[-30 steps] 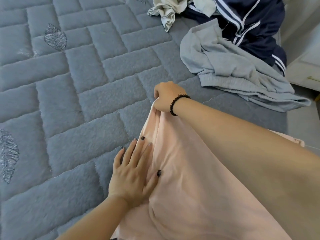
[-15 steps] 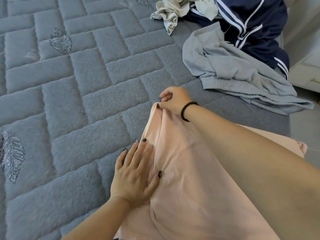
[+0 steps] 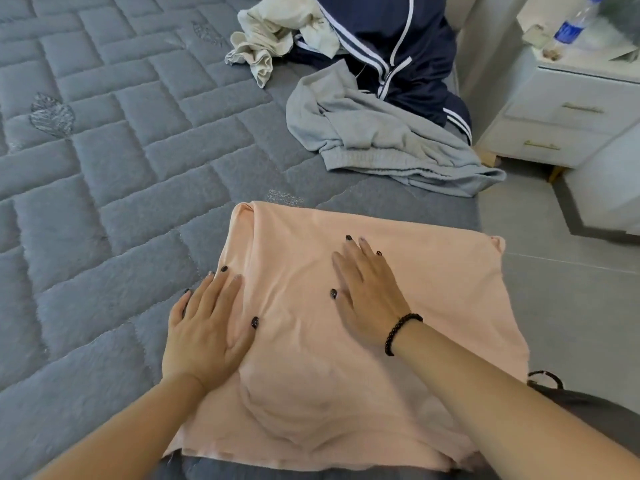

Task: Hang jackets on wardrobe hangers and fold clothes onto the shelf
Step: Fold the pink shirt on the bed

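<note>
A peach garment lies spread flat at the near edge of the grey quilted bed, its right side hanging past the bed's edge. My left hand presses flat on its left edge, fingers straight. My right hand, with a black bead bracelet at the wrist, lies flat on the middle of the cloth. Further back on the bed lie a grey sweatshirt, a navy jacket with white stripes and a cream garment, all crumpled in a heap.
A white nightstand with drawers stands right of the bed, with a plastic water bottle on top. Grey tiled floor runs along the bed's right side. A dark item with a black loop sits at my lower right.
My right hand let go of the garment's top corner and came back to lie flat on its middle. The cloth now lies spread flat. The view shifted right, showing the nightstand.
</note>
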